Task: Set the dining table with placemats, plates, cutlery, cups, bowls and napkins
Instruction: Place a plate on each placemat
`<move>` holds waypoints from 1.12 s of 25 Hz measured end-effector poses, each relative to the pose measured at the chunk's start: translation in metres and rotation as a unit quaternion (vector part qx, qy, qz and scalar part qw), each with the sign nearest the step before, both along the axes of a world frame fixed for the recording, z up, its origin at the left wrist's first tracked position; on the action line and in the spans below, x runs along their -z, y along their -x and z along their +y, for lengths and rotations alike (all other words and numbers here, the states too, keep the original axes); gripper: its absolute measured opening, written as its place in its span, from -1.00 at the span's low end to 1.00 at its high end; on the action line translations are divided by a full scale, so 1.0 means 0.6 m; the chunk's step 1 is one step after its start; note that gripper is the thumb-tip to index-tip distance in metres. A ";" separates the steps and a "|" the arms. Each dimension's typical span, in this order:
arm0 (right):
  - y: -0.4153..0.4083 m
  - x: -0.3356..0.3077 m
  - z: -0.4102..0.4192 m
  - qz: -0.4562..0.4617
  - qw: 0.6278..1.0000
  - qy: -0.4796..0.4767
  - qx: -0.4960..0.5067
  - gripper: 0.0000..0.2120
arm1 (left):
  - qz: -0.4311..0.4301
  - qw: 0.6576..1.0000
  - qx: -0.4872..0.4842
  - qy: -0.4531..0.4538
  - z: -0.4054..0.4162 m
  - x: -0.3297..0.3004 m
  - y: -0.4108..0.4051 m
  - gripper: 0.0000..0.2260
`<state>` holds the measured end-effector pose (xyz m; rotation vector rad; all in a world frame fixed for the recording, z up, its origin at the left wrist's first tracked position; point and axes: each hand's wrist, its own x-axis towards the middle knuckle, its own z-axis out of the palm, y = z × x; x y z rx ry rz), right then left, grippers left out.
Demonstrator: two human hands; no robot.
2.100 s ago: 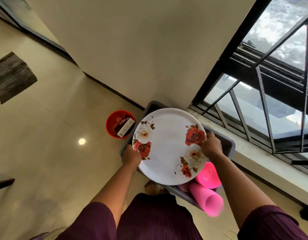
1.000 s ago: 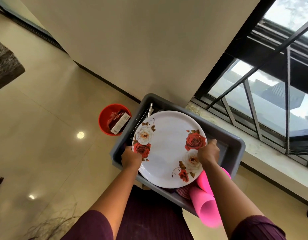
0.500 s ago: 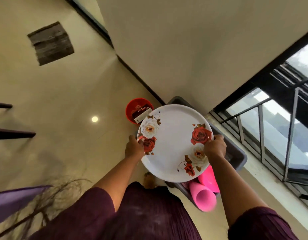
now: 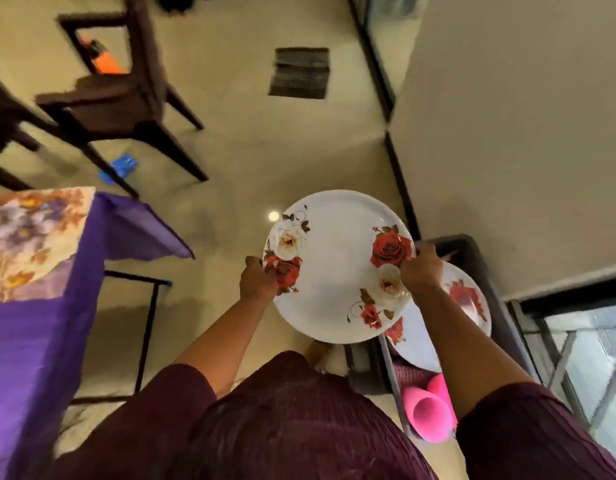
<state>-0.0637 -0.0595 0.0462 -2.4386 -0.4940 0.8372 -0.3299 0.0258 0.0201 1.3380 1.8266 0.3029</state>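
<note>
Plate (image 4: 334, 268): white, round, red and white roses printed near two rims; held level in the air above the floor, just left of the grey tub.
Left hand (image 4: 259, 281): fingers curled round the plate's left rim, thumb on top by the red rose.
Right hand (image 4: 421, 270): pinching the right rim, thumb over the printed roses, fingers under.
Grey tub (image 4: 486, 268): by the wall's foot, beside the window frame; second rose plate (image 4: 466, 306) lies inside, partly under the right forearm.
Pink cups (image 4: 429, 412): lying at the tub's near end, mouths toward camera.
Dining table (image 4: 32, 323): far left, purple cloth, floral placemat (image 4: 25, 237) at its far edge.
Chair (image 4: 116, 95): dark wood, beyond the table; blurred.
Dark mat (image 4: 299, 72): on the floor near the far wall.
</note>
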 end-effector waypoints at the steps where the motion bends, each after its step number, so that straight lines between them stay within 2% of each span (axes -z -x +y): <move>1: 0.021 -0.003 0.014 -0.003 1.000 -0.010 -0.027 -0.66 | -0.003 1.000 -0.025 -0.008 -0.012 -0.002 0.030 -0.82; 4: 0.109 -0.011 0.068 -0.014 0.991 -0.032 -0.132 -0.63 | -0.014 0.992 -0.118 -0.035 -0.043 -0.012 0.133 -0.85; 7: 0.204 -0.013 0.134 -0.022 0.971 -0.039 -0.234 -0.70 | -0.040 0.971 -0.223 -0.070 -0.059 -0.021 0.231 -0.82; 11: 0.340 -0.020 0.216 -0.008 0.953 -0.055 -0.298 -0.68 | -0.056 0.932 -0.336 -0.124 -0.080 -0.045 0.343 -0.87; 15: 0.519 -0.021 0.280 0.016 0.924 -0.102 -0.369 -0.77 | -0.061 0.875 -0.460 -0.141 -0.096 -0.050 0.475 -0.83; 20: 0.721 -0.006 0.347 -0.008 0.875 -0.108 -0.472 -0.79 | -0.094 0.828 -0.536 -0.133 -0.093 -0.050 0.636 -0.78; 25: 0.863 -0.008 0.409 -0.013 0.855 -0.126 -0.503 -0.85 | -0.114 0.788 -0.590 -0.135 -0.055 -0.040 0.756 -0.81; 28: 0.904 -0.009 0.444 -0.037 0.854 -0.141 -0.500 -0.83 | -0.142 0.777 -0.600 -0.127 -0.027 -0.031 0.795 -0.78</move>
